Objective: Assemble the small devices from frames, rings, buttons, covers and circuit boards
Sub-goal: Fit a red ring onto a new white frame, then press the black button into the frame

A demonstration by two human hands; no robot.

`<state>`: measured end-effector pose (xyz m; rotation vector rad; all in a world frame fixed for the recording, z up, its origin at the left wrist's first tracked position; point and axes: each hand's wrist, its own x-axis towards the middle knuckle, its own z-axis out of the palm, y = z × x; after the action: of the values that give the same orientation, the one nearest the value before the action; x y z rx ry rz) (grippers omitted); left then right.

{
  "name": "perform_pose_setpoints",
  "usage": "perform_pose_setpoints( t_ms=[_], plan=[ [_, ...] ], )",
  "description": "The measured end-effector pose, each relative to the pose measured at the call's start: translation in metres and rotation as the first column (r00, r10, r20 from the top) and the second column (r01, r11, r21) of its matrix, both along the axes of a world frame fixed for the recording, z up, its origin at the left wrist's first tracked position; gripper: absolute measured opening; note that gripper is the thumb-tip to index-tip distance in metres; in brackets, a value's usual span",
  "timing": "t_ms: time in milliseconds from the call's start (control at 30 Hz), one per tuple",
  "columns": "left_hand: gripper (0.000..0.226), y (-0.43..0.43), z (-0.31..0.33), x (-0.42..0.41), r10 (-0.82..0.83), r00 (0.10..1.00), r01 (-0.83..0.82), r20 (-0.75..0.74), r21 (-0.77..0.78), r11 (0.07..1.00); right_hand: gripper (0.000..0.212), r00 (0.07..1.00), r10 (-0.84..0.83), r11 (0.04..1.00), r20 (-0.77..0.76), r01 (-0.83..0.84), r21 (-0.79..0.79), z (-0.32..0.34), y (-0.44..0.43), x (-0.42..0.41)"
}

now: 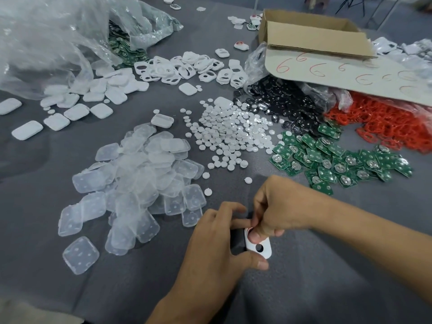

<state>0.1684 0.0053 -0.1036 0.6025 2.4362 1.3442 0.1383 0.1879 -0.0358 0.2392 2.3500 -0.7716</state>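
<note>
Diagonal white frame point(266, 252), hole end lower-right, pinched by left hand point(217, 242), right hand point(280, 206)

A white frame point(266, 244) with a round hole is pinched flat between the left hand point(217, 249) and right hand point(278, 206). Beyond it are heaped clear covers point(140, 183), white buttons point(229, 134), green circuit boards point(339, 160) and red rings point(385, 122).

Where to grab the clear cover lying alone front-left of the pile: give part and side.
Pinch the clear cover across two opposite edges, coming straight down from above. It lies flat on the table, apart from the pile, so its rim is free all round; its thin flat shape likely offers nothing else to hold.
</note>
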Motion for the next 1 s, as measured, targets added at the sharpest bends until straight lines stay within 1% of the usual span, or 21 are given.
perform_pose_setpoints(
  t_ms=[33, 100, 200, 267, 333, 367, 433, 467, 500, 533, 600, 633, 733, 800, 833, 900, 933, 1000],
  plan=[
    [0.081, 0.000, 0.000, 0.000, -0.001, 1.000, 0.001, -0.011, 0.000, 1.000, 0.026, 0.999, -0.017, 1.000, -0.029, 0.017, -0.014, -0.001, 0.000, 0.004],
    [0.079, -0.001, 0.000, 0.002, -0.013, 0.999, 0.012, -0.041, -0.013, 1.000, 0.023, 0.989, -0.041, 0.999, -0.139, 0.037, -0.037, -0.001, 0.001, 0.015],
    [0.072, 0.000, 0.004, 0.006, -0.041, 0.990, 0.036, -0.137, -0.038, 0.999, 0.020, 0.954, -0.092, 0.993, -0.287, 0.066, -0.100, 0.000, 0.002, 0.036],
    [0.064, -0.001, 0.005, 0.008, -0.020, 0.980, 0.017, -0.197, -0.019, 1.000, 0.020, 0.927, -0.144, 0.987, -0.346, 0.108, -0.121, 0.001, -0.001, 0.053],
    [0.061, -0.001, 0.006, 0.008, 0.017, 0.980, -0.010, -0.200, 0.038, 0.999, 0.022, 0.904, -0.223, 0.969, -0.364, 0.165, -0.184, 0.000, -0.007, 0.067],
    [0.062, -0.002, 0.007, 0.007, 0.026, 0.979, -0.013, -0.200, 0.065, 0.998, 0.023, 0.881, -0.303, 0.940, -0.363, 0.212, -0.268, 0.000, -0.010, 0.073],
    [0.066, -0.003, 0.007, 0.007, 0.024, 0.982, -0.002, -0.185, 0.120, 0.993, 0.027, 0.802, -0.503, 0.816, -0.323, 0.317, -0.484, -0.001, -0.018, 0.080],
    [0.067, -0.003, 0.008, 0.006, 0.019, 0.985, 0.006, -0.169, 0.148, 0.989, 0.029, 0.764, -0.571, 0.759, -0.301, 0.351, -0.549, -0.002, -0.021, 0.082],
    [0.068, -0.004, 0.009, 0.007, 0.007, 0.988, 0.019, -0.157, 0.164, 0.986, 0.030, 0.741, -0.601, 0.736, -0.300, 0.366, -0.570, -0.004, -0.026, 0.084],
    [0.069, -0.004, 0.010, 0.007, -0.012, 0.987, 0.037, -0.158, 0.153, 0.988, 0.030, 0.737, -0.591, 0.755, -0.328, 0.363, -0.546, -0.007, -0.030, 0.085],
    [0.070, -0.005, 0.008, 0.008, -0.064, 0.974, 0.079, -0.217, 0.060, 0.995, 0.030, 0.747, -0.530, 0.825, -0.401, 0.346, -0.446, -0.014, -0.038, 0.086],
    [0.073, -0.006, 0.007, 0.007, -0.094, 0.968, 0.100, -0.231, 0.017, 0.995, 0.030, 0.747, -0.513, 0.842, -0.423, 0.340, -0.419, -0.015, -0.041, 0.086],
    [0.086, -0.011, 0.012, 0.002, -0.189, 0.971, 0.182, -0.146, -0.063, 0.981, 0.027, 0.729, -0.490, 0.862, -0.478, 0.323, -0.392, -0.017, -0.037, 0.085],
    [0.087, -0.014, 0.022, -0.007, -0.231, 0.967, 0.221, -0.108, -0.098, 0.970, 0.025, 0.698, -0.504, 0.857, -0.508, 0.329, -0.398, -0.014, -0.026, 0.080],
    [0.080, -0.012, 0.028, -0.014, -0.210, 0.970, 0.199, -0.123, -0.094, 0.975, 0.025, 0.670, -0.527, 0.844, -0.523, 0.342, -0.412, -0.011, -0.020, 0.076],
    [0.054, 0.003, 0.042, -0.034, -0.102, 0.973, 0.104, -0.209, -0.003, 0.995, 0.019, 0.595, -0.565, 0.824, -0.571, 0.380, -0.420, -0.005, -0.004, 0.059],
    [0.039, 0.018, 0.048, -0.046, -0.050, 0.972, 0.064, -0.231, 0.054, 0.996, 0.016, 0.559, -0.565, 0.824, -0.606, 0.403, -0.397, -0.003, 0.005, 0.046],
    [0.019, 0.056, 0.060, -0.076, 0.001, 0.968, 0.022, -0.249, 0.090, 0.996, 0.012, 0.524, -0.519, 0.840, -0.676, 0.461, -0.287, -0.003, 0.021, 0.014]
  ],
)
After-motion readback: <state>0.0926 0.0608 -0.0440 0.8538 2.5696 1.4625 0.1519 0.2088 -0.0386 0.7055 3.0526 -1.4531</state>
